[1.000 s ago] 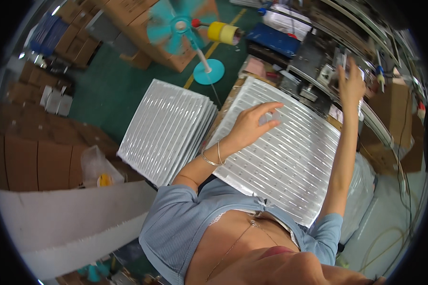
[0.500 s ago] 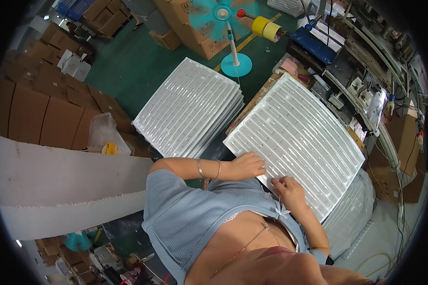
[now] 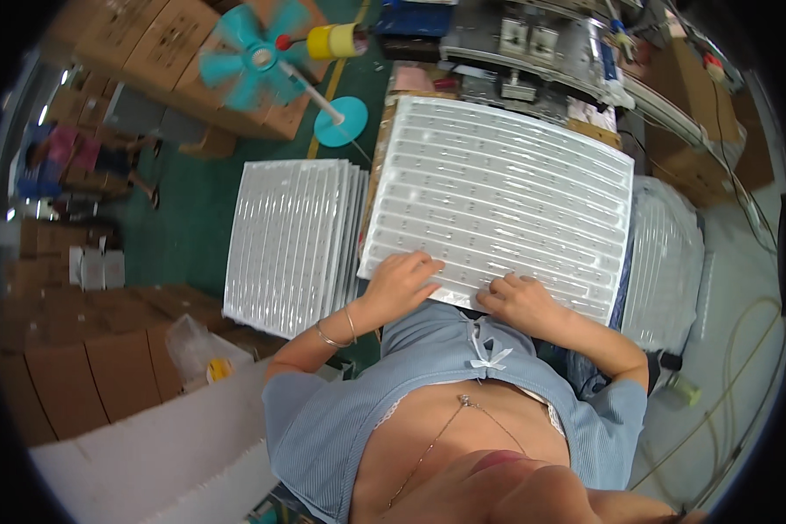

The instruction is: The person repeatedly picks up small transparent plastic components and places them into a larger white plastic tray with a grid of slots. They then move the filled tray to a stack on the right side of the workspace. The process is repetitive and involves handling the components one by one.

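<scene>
A glossy white ribbed panel [image 3: 506,196], marked with rows of small dots, lies in front of me, its near edge at my waist. My left hand [image 3: 402,281] rests on its near left part, thumb and forefinger apart, with nothing visible between them. Along the same edge, a little to the right, my right hand [image 3: 522,301] has its fingers curled down onto the panel. Whatever those fingertips hold, if anything, is too small to make out. To the left stands a stack of similar white panels [image 3: 284,244].
A teal fan [image 3: 262,59] stands beyond the stack, beside cardboard boxes [image 3: 170,52]. Machinery [image 3: 533,52] lines the far side of the work surface. Wrapped panels [image 3: 664,271] stand at the right, near hoses on the floor. Another person [image 3: 79,153] is far left.
My view has turned, so the panel now lies squarer before me. My left hand has shifted left along the near edge, away from my right, and its fingers have spread.
</scene>
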The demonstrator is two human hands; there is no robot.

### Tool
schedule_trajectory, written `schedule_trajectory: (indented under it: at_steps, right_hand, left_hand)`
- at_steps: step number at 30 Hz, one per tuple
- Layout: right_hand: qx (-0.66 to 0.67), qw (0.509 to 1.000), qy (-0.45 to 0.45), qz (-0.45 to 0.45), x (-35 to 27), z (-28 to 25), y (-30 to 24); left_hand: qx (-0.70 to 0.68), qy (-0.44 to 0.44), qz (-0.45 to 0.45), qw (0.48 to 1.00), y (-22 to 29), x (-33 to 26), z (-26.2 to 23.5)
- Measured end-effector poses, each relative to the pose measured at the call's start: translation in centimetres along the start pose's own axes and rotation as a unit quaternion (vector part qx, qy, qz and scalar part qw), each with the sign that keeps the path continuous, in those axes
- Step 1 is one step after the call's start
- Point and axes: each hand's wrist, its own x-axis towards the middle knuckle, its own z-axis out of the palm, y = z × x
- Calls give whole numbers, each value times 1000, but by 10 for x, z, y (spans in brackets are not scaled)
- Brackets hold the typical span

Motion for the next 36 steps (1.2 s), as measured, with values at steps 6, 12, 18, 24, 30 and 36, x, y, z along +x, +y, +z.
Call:
schedule_trajectory:
  at_steps: [6,12,18,24,30,36]
  right_hand:
    - [32,999,-1,4,-2,10,5]
    - [293,931,155,154,8,-46,42]
    - [266,818,394,324,-1,-107,153]
    - [113,789,546,257,53,-154,208]
    - [-219,812,504,198,137,-180,233]
    - [-323,796,410,305,126,-181,250]
  left_hand:
    - [-81,139,-34,986,-15,103,-31]
    - [0,224,16,974,-30,224,-38]
    - [188,353,61,914,-25,347,-41]
    - [209,269,90,936,-10,378,-47]
    - [-108,259,19,960,-3,252,-60]
    - [-119,176,-37,976,-2,131,-65]
